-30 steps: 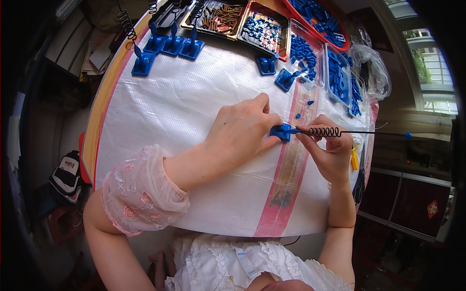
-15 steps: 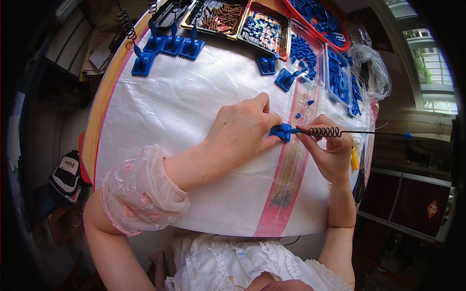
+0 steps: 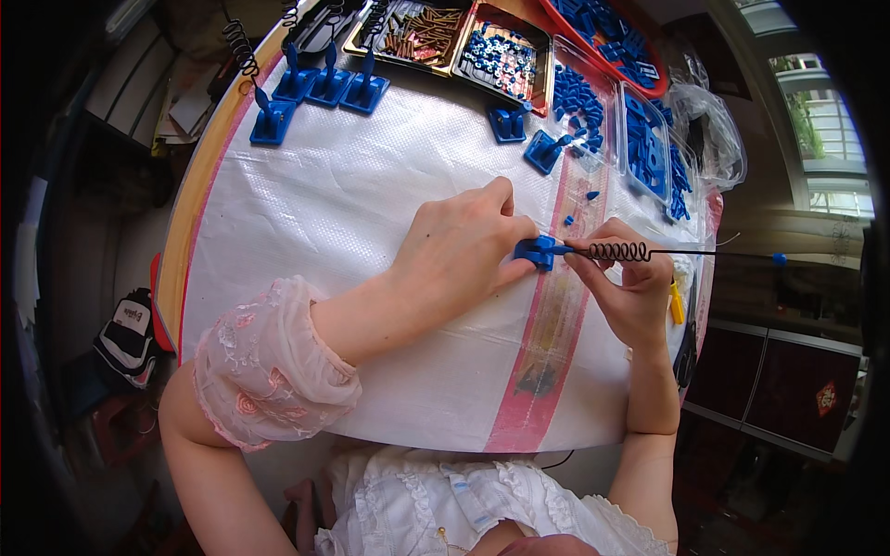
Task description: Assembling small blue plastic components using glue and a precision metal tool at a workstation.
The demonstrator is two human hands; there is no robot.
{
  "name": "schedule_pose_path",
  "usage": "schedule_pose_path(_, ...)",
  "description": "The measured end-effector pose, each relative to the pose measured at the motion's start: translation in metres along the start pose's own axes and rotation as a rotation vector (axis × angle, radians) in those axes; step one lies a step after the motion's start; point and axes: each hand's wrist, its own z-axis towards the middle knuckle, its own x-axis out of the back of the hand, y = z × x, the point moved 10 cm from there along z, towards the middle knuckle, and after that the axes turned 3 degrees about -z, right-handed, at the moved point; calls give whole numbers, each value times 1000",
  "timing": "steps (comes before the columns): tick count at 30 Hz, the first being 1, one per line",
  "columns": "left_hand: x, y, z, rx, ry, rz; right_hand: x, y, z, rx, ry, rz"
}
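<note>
Over the white sheet (image 3: pixel 399 371), our left hand (image 3: pixel 454 243) pinches a blue base (image 3: pixel 535 251); our right hand (image 3: pixel 638 283) pinches beside its coiled wire (image 3: pixel 640 251). We align best by keeping both wrists steady.

Open white sheet (image 3: pixel 343 195), trays (image 3: pixel 460 51) beyond

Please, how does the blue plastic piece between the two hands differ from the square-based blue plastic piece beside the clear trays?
The hand-held blue plastic piece is gripped by the left hand, with the right hand pinching near its tip; the square-based blue plastic piece rests untouched.

A black coiled wire extends beyond the hand-held piece's tip; no wire shows on the square-based piece.

Both are blue with a narrow projecting arm.
</note>
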Motion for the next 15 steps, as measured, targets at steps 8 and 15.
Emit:
schedule_pose_path(8, 0, 0, 0, -6, 10, 2, -1, 0, 0, 3, -4, 11)
schedule_pose_path(15, 0, 0, 0, -5, 0, 7, 0, 3, 0, 26, -5, 4)
